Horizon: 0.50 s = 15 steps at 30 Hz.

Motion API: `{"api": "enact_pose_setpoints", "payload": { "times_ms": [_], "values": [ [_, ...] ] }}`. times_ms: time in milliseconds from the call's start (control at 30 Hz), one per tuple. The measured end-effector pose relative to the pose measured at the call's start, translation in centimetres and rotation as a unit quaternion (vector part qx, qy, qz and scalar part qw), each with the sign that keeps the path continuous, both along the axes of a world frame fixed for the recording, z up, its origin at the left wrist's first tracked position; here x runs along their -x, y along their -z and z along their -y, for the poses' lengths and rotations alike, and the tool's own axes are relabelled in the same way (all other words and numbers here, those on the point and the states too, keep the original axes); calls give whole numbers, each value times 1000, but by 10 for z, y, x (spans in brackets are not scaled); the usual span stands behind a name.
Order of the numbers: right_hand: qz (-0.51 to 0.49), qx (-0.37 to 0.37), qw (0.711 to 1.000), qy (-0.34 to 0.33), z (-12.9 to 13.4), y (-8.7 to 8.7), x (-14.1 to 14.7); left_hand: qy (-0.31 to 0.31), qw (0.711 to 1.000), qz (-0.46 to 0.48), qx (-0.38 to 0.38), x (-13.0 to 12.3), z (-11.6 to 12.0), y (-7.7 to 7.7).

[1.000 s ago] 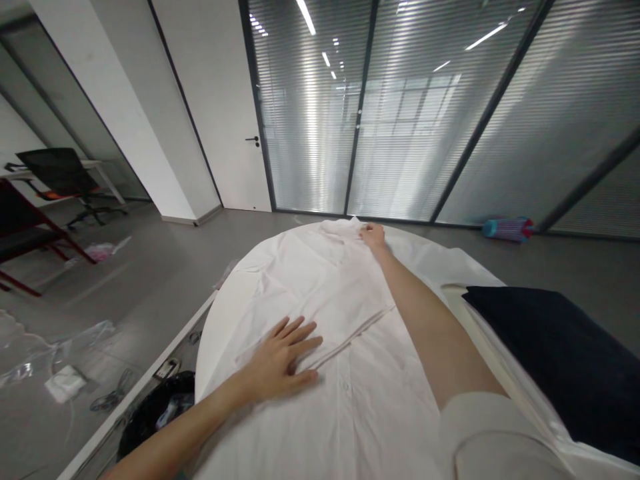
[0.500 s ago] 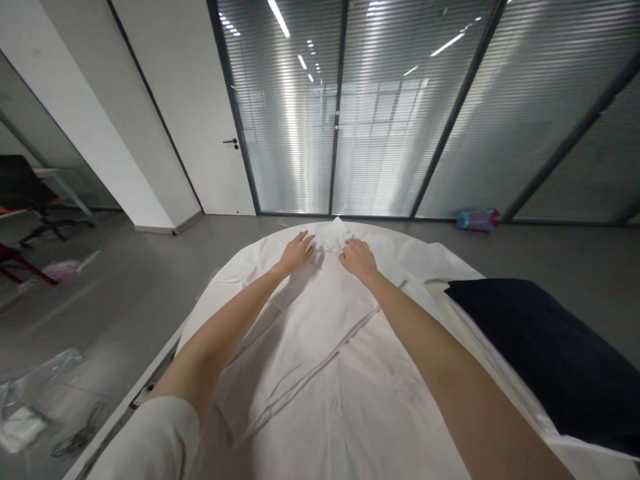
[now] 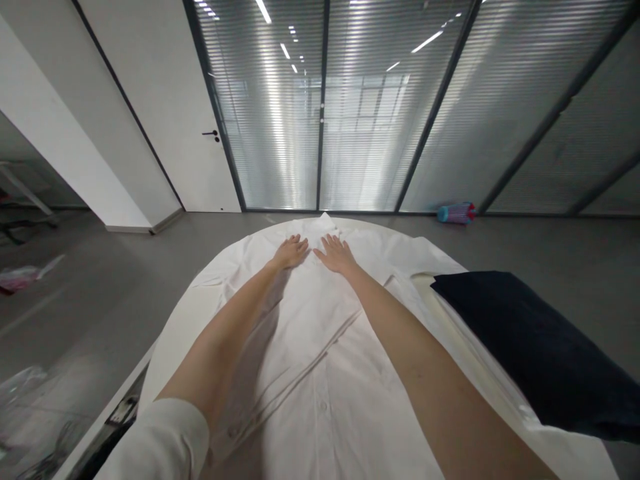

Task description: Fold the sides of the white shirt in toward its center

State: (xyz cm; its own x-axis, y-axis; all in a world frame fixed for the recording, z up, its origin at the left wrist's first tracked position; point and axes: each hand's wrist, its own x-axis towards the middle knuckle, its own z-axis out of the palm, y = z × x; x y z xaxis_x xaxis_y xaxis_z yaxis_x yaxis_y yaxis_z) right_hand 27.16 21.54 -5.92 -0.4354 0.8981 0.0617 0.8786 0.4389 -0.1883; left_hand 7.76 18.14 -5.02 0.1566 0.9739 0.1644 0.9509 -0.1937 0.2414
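Grip apart, nothing clamped: left hand (image 3: 291,252) and right hand (image 3: 336,253) palm-down on white shirt (image 3: 305,300), just below collar (image 3: 326,225). Right just uncurled, so contact looks like flat pressing, not pinching. Shirt spread on counter (image 3: 167,340), diagonal crease (image 3: 300,381) across front. Dark folded cloth (image 3: 525,347) right.

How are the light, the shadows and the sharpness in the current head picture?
Head view: bright glare streaks the glass wall; a soft shadow lies on the shirt beside the left arm; the door leans, perhaps wide-angle distortion; the clear plastic at lower left looks blurred.
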Motion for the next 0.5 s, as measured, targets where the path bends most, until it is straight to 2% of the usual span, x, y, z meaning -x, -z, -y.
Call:
{"api": "enact_pose_setpoints", "payload": {
  "times_ms": [100, 200, 300, 500],
  "values": [
    [-14, -2, 1000, 21, 3, -2, 0, -68, 996, 1, -54, 0, 9, -1],
    [-29, -38, 997, 56, 10, -6, 1, -131, 988, 2, -80, -1, 17, -1],
    [-45, -94, 990, 94, 19, -10, 1, -137, 987, -1, -87, -2, 19, 0],
    [5, -106, 993, 53, 25, -14, 2, -122, 987, -13, -99, -1, 15, 1]
  ]
}}
